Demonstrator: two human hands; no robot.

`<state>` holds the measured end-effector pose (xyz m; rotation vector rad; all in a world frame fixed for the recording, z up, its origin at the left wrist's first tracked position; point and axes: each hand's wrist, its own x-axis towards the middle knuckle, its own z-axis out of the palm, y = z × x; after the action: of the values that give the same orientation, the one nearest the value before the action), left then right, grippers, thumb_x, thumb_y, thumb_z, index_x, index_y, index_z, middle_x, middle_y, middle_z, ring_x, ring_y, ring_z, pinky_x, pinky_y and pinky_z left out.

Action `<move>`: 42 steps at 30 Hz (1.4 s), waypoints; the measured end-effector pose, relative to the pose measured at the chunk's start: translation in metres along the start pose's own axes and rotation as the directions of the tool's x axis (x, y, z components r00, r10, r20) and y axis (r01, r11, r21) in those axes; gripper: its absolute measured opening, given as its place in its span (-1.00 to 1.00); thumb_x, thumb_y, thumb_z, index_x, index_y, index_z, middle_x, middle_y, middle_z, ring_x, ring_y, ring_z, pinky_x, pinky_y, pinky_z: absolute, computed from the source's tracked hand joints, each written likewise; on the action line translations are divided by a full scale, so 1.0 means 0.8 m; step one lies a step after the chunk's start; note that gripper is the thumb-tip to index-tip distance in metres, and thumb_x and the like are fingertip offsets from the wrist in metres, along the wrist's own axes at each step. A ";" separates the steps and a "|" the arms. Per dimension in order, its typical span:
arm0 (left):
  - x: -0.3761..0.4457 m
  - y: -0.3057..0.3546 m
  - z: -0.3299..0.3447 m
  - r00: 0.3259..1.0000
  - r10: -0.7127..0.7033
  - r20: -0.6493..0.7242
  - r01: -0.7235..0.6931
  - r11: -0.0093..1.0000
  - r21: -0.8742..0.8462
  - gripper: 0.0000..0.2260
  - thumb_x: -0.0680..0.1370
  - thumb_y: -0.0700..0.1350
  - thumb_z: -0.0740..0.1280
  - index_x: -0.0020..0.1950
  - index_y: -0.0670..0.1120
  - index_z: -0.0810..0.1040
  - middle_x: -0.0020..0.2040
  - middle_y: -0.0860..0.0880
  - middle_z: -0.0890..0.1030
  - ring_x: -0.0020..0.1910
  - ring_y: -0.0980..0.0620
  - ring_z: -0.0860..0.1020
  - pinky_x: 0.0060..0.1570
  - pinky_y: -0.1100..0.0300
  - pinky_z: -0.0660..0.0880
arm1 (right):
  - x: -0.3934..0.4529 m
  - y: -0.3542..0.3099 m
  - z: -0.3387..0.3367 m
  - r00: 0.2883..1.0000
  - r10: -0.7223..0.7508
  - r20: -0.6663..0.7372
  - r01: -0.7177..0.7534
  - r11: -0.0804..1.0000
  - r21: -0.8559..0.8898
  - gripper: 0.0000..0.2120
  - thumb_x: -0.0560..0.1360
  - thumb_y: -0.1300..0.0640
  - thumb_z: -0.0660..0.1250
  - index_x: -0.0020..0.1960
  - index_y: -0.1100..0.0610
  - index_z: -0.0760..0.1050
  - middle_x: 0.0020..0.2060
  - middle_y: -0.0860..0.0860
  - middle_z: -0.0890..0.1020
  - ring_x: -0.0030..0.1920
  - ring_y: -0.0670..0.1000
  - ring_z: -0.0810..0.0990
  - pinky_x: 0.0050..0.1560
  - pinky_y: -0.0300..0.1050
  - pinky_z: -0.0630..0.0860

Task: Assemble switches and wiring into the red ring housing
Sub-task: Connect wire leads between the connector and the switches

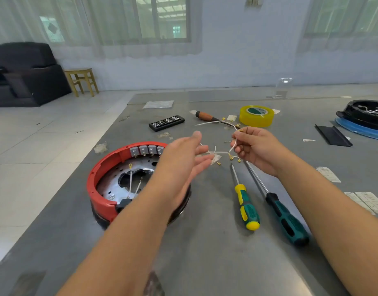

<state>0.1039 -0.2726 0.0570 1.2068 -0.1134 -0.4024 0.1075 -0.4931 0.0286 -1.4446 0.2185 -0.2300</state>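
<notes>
While my right hand (255, 149) pinches the thin white wires with brass terminals (232, 149), my left hand (181, 159) hovers spread, fingers straight, beside them. Both are just right of the red plastic ring housing (102, 184) with its grey switches (146, 149).

From my view, bare grey table (205, 242) lies open between the forearms, near the front edge. To the right of it, two screwdrivers (246, 207) lie side by side, shafts pointing away, blocking a low sweep. The red ring housing (102, 189) walls off the left side. Between the left hand (183, 159) and right hand (256, 149), white wires (230, 149) cross the gap. Farther back, the yellow tape roll (256, 116) and a black bit case (166, 122) stand apart, with a wooden-handled tool (206, 116) between them.
</notes>
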 end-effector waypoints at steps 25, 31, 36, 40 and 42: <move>-0.033 0.014 -0.175 0.882 0.448 0.145 -0.428 0.633 0.645 -0.76 0.67 -0.25 0.35 0.14 0.09 0.67 -0.04 0.19 0.75 -0.02 0.21 0.72 0.09 0.18 0.66 | 0.007 -0.020 0.122 0.996 0.040 0.086 -0.056 0.978 0.199 -0.84 0.69 0.24 0.23 -0.03 0.16 0.53 -0.36 0.03 0.56 -0.45 -0.09 0.46 -0.43 -0.30 0.45; -0.034 0.008 -0.181 0.854 0.505 0.128 -0.462 0.621 0.634 -0.73 0.66 -0.27 0.35 0.19 0.08 0.68 0.04 0.16 0.74 0.05 0.21 0.72 0.16 0.12 0.65 | 0.010 -0.008 0.137 0.997 0.068 0.032 -0.073 0.980 0.185 -0.87 0.69 0.21 0.24 0.03 0.17 0.56 -0.36 0.01 0.56 -0.45 -0.09 0.45 -0.42 -0.30 0.44; -0.034 0.005 -0.186 0.849 0.517 0.108 -0.448 0.596 0.666 -0.60 0.65 -0.33 0.30 0.18 0.19 0.63 0.11 0.24 0.71 0.08 0.25 0.70 0.24 0.02 0.63 | 0.014 0.005 0.153 0.994 0.098 -0.049 -0.089 0.984 0.154 -0.85 0.69 0.18 0.25 0.04 0.14 0.59 -0.37 0.00 0.56 -0.47 -0.13 0.43 -0.46 -0.32 0.37; -0.031 0.002 -0.189 0.844 0.528 0.095 -0.449 0.597 0.665 -0.66 0.65 -0.33 0.28 0.25 0.07 0.63 0.12 0.21 0.71 0.10 0.27 0.69 0.26 0.03 0.61 | 0.016 0.013 0.162 0.993 0.091 -0.072 -0.079 0.985 0.153 -0.85 0.70 0.14 0.25 0.06 0.11 0.60 -0.39 -0.02 0.56 -0.49 -0.13 0.41 -0.48 -0.32 0.35; -0.030 0.001 -0.190 0.842 0.532 0.092 -0.454 0.606 0.653 -0.70 0.66 -0.30 0.30 0.26 0.05 0.61 0.13 0.17 0.72 0.11 0.25 0.69 0.26 0.02 0.61 | 0.018 0.016 0.163 0.994 0.083 -0.076 -0.070 0.985 0.156 -0.84 0.70 0.13 0.25 0.08 0.10 0.60 -0.39 -0.02 0.56 -0.49 -0.13 0.40 -0.47 -0.31 0.35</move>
<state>0.1269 -0.1291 0.0059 1.8226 -0.5220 0.2417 0.1588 -0.3714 0.0309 -1.2728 0.3162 -0.2383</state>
